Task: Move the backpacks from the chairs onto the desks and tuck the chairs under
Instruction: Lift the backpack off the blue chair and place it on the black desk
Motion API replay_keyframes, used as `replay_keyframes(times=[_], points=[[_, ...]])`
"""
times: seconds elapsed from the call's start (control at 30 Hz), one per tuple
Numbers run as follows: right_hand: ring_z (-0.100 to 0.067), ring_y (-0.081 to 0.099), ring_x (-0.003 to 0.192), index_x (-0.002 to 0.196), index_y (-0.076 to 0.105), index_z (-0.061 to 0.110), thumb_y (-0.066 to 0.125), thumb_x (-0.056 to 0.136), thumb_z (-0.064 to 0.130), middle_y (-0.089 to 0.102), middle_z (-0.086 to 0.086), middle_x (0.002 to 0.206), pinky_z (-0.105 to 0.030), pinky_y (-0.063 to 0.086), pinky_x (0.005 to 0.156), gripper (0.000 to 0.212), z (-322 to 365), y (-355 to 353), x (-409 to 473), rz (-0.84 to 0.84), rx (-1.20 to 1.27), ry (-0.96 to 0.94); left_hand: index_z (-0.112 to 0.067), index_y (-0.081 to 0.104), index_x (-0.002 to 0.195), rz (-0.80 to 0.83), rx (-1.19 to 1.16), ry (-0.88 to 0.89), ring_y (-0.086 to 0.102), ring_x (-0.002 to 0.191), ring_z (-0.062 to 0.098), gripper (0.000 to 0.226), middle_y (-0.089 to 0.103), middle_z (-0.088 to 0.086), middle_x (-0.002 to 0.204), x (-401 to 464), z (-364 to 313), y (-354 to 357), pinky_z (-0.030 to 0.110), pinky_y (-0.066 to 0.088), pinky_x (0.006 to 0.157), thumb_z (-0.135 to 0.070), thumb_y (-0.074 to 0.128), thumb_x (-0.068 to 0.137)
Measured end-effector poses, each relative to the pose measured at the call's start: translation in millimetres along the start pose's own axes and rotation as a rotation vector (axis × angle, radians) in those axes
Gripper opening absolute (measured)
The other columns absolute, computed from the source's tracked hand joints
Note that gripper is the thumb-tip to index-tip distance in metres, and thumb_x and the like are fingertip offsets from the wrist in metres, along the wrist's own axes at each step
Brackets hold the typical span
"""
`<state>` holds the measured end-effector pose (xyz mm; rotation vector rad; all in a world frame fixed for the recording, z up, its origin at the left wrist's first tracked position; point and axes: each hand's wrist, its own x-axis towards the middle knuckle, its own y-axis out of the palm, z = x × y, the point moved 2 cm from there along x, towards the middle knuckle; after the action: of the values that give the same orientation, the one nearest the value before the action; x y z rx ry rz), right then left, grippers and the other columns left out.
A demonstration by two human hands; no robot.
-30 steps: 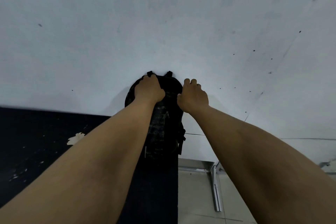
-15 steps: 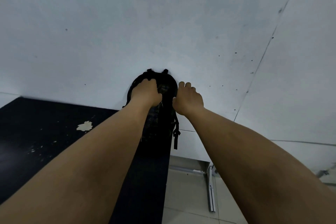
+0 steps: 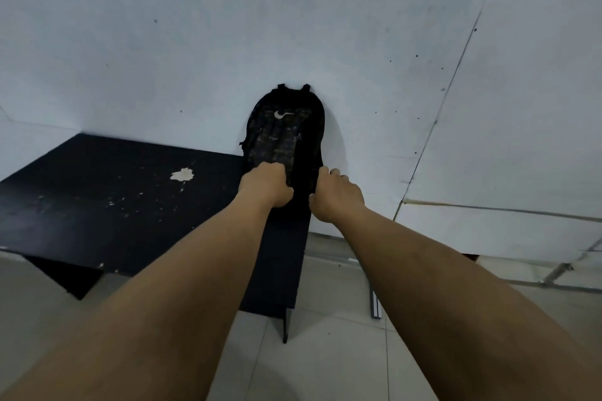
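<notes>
Whereas a second ago my hands clasped its top, my left hand (image 3: pixel 267 184) and right hand (image 3: pixel 337 197) now grip the black backpack (image 3: pixel 286 133) low; it stands on the tabletop (image 3: pixel 97 198) against the wall (image 3: pixel 228 26), seemingly placed.

One black backpack (image 3: pixel 283 137) is showing, carrying a single pale swoosh logo (image 3: pixel 282 114) and two small strap loops at its top edge. One black desk (image 3: pixel 97 205) is standing under it, bearing one large pale chipped patch (image 3: pixel 182 174) among several smaller flecks. Two hands are appearing: one left hand (image 3: pixel 265 185) and one right hand (image 3: pixel 337 198). One metal rail (image 3: pixel 374 303) is lying on the tiled floor (image 3: pixel 342 352). No chair is showing.
</notes>
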<state>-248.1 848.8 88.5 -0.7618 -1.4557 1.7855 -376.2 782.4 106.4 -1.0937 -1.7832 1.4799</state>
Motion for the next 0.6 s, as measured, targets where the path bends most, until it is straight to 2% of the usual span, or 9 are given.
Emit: replay_keyframes(times=[0.13,0.27,0.37,0.43,0.53,0.6], points=[[-0.031,0.049,0.121,0.142,0.035,0.010,0.059,0.094,0.029,0.049,-0.015,0.134,-0.039,0.043,0.090,0.057,-7.3,24.8,-47.8,0.098,0.003,-0.003,-0.013,0.061,0.117,0.051,-0.015,-0.011,0.061,0.097,0.026,0.034,0.061,0.008,0.112,-42.0,-3.9,29.0,0.036,0.052,0.077,-0.037,0.060,0.092],[-0.031,0.054,0.115,0.134,0.043,0.009,0.057,0.094,0.028,0.054,-0.014,0.127,-0.038,0.044,0.085,0.046,-23.4,50.3,-105.3,0.178,-0.020,-0.035,-0.015,0.059,0.117,0.141,-0.038,-0.038,0.061,0.099,0.026,0.035,0.061,0.008,0.114,-93.0,-7.9,81.5,0.040,0.054,0.084,-0.038,0.058,0.092],[-0.030,0.060,0.114,0.131,0.050,0.010,0.059,0.094,0.026,0.059,-0.013,0.127,-0.036,0.046,0.083,0.040,-44.8,76.3,-154.2,0.262,-0.066,-0.062,-0.013,0.061,0.112,0.211,-0.039,-0.072,0.061,0.098,0.026,0.030,0.062,0.009,0.112,-145.0,-10.1,138.4,0.035,0.052,0.082,-0.035,0.057,0.092],[-0.030,0.061,0.112,0.132,0.050,0.012,0.057,0.094,0.026,0.060,-0.012,0.127,-0.036,0.046,0.082,0.041,-62.9,98.9,-184.8,0.367,-0.102,-0.071,-0.012,0.062,0.115,0.318,-0.016,-0.099,0.062,0.101,0.025,0.030,0.062,0.009,0.117,-182.3,-14.6,177.2,0.034,0.052,0.082,-0.032,0.056,0.093],[-0.032,0.060,0.113,0.135,0.048,0.012,0.054,0.095,0.028,0.058,-0.012,0.129,-0.037,0.045,0.084,0.044,-93.2,135.8,-229.8,0.530,-0.125,-0.087,-0.013,0.053,0.135,0.547,-0.069,-0.140,0.055,0.119,0.023,0.047,0.053,0.008,0.136,-234.1,-22.6,225.2,0.032,0.047,0.098,-0.040,0.052,0.096],[-0.032,0.057,0.117,0.135,0.048,0.011,0.052,0.096,0.031,0.056,-0.013,0.132,-0.037,0.045,0.089,0.044,-114.8,154.9,-266.8,0.645,-0.131,-0.116,-0.015,0.048,0.140,0.673,-0.127,-0.155,0.050,0.125,0.022,0.053,0.048,0.007,0.143,-275.7,-35.2,248.7,0.031,0.044,0.102,-0.045,0.051,0.096]])
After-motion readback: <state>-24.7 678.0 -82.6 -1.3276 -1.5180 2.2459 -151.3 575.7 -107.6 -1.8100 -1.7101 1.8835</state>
